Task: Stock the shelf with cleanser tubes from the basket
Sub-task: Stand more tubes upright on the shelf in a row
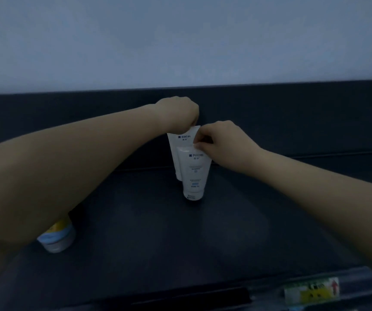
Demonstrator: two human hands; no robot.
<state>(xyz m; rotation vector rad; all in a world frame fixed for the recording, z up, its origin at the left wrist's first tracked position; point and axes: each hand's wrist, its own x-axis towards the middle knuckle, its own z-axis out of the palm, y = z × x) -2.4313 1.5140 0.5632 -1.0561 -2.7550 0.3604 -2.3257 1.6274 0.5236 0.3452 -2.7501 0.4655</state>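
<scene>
White cleanser tubes, two of them, stand cap-down on the dark shelf (247,221), well back toward its rear wall. Your left hand (178,113) pinches the crimped top of the rear tube (173,151). Your right hand (223,142) pinches the crimped top of the front tube (195,173), which overlaps the rear one and appears to touch it. Judged step: squaring the pair into a row. Steady each tube by its crimp, seat the cap flat before letting go, and release one hand at a time, since a tall tube on a narrow cap likely tips. A small jar (57,239) sits beneath your left forearm; the basket is out of view.
</scene>
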